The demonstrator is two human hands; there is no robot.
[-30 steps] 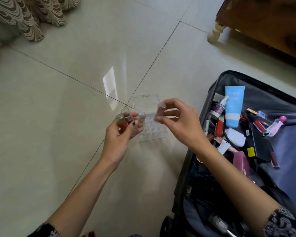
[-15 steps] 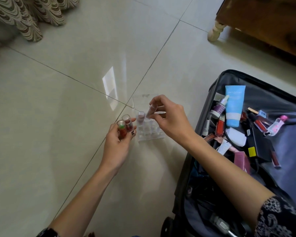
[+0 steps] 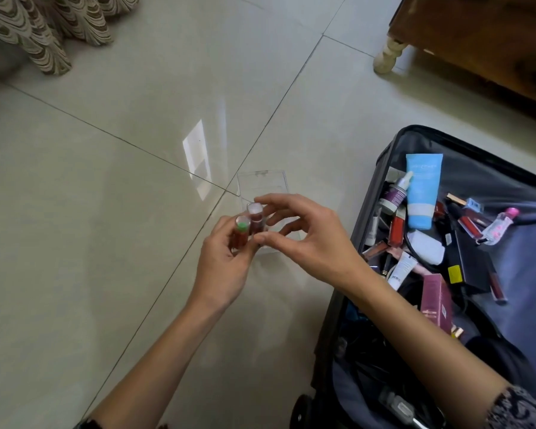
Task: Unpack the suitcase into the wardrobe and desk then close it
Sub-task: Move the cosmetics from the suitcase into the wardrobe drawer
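Open suitcase (image 3: pixel 526 274) lies on glossy tiled floor (image 3: pixel 90 243) near wooden furniture (image 3: pixel 477 41).

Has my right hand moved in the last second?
Yes. The right hand has shifted left, away from the suitcase, and now pinches the pink-capped tube held in the left hand.

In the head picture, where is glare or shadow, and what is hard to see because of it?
Head view: a bright reflection lies on the glossy beige floor tiles; head view: the clear plastic box nearly vanishes against them, only its edges showing; head view: the near end of the open dark suitcase is in shadow, its contents unclear.
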